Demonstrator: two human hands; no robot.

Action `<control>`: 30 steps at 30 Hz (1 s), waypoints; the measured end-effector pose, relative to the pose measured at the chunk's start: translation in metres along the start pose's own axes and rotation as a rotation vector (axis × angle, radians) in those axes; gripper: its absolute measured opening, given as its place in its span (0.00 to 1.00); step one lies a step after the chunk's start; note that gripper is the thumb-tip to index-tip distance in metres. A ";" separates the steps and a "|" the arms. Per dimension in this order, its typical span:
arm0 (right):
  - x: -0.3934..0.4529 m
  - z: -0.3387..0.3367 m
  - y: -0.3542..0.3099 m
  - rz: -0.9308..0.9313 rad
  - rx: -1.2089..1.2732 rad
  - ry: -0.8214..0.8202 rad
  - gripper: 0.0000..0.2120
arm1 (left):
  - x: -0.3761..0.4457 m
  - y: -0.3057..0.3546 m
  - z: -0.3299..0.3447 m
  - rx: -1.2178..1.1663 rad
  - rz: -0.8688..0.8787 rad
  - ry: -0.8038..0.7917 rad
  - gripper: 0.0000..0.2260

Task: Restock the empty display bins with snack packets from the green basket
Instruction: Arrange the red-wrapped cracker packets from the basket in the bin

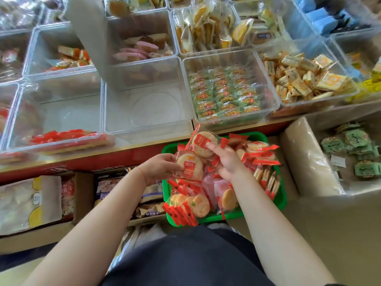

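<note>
A green basket [281, 200] sits low in front of me, piled with red-wrapped round rice cracker packets [192, 205]. My left hand [157, 169] grips one cracker packet [190, 165] over the basket's left side. My right hand [226, 162] holds another cracker packet [203, 144] lifted above the basket's far edge. Just beyond the basket stands an empty clear display bin [148, 108]. The clear bin to its left [59, 112] has a few red packets [66, 135] along its front.
A clear bin of green-wrapped packets [225, 96] stands right of the empty one, and bins of yellow snacks [299, 77] and cakes [210, 29] lie further back. A lined cardboard box [305, 159] of green packets sits at right. Boxes of bagged snacks [31, 201] sit below the red shelf edge [82, 162].
</note>
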State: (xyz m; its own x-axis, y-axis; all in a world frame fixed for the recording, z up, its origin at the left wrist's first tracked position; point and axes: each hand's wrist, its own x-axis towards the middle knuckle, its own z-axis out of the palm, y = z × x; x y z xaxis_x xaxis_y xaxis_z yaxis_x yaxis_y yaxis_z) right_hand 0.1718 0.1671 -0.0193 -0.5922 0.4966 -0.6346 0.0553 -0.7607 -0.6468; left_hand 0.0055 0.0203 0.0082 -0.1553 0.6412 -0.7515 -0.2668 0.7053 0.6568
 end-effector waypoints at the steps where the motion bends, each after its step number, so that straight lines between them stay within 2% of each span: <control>1: 0.000 0.011 0.003 0.000 -0.005 -0.003 0.12 | -0.005 -0.004 -0.009 0.026 0.004 -0.033 0.13; 3: 0.004 0.040 0.012 0.002 -0.020 -0.027 0.15 | -0.014 -0.011 -0.031 0.025 0.015 -0.083 0.18; 5: 0.007 0.081 0.024 -0.006 -0.048 -0.052 0.16 | -0.028 -0.017 -0.060 0.000 0.030 -0.092 0.14; 8: 0.014 0.153 0.049 0.006 -0.078 -0.069 0.19 | -0.049 -0.031 -0.121 -0.015 0.040 0.011 0.14; 10: 0.023 0.199 0.069 0.010 -0.026 -0.066 0.19 | -0.065 -0.044 -0.174 -0.020 0.069 0.110 0.15; 12: 0.033 0.242 0.083 0.003 -0.012 -0.039 0.13 | -0.077 -0.055 -0.231 -0.102 0.113 0.238 0.15; 16: 0.049 0.319 0.103 -0.118 -0.202 0.070 0.08 | -0.095 -0.059 -0.331 -0.179 0.331 0.636 0.10; 19: 0.061 0.359 0.106 -0.381 -0.601 0.214 0.02 | -0.097 -0.050 -0.373 -0.113 0.504 0.810 0.05; 21: 0.075 0.375 0.099 -0.546 -1.011 0.323 0.08 | -0.088 -0.050 -0.393 0.146 0.596 0.900 0.05; 23: 0.090 0.390 0.090 -0.657 -1.372 0.331 0.13 | -0.066 -0.059 -0.406 0.434 0.643 0.924 0.09; 26: 0.110 0.411 0.085 -0.697 -1.906 0.248 0.17 | -0.039 -0.077 -0.413 0.677 0.626 0.934 0.09; 30: 0.129 0.435 0.088 -0.536 -2.287 0.108 0.20 | -0.027 -0.085 -0.414 0.757 0.630 1.057 0.08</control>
State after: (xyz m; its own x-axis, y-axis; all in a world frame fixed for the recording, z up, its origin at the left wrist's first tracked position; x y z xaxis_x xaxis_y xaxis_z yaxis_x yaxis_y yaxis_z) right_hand -0.2492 -0.0175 0.0265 -0.8282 0.4876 -0.2762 0.4801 0.8716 0.0989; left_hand -0.3609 -0.1822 -0.0532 -0.7622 0.6166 0.1971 0.6163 0.5980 0.5123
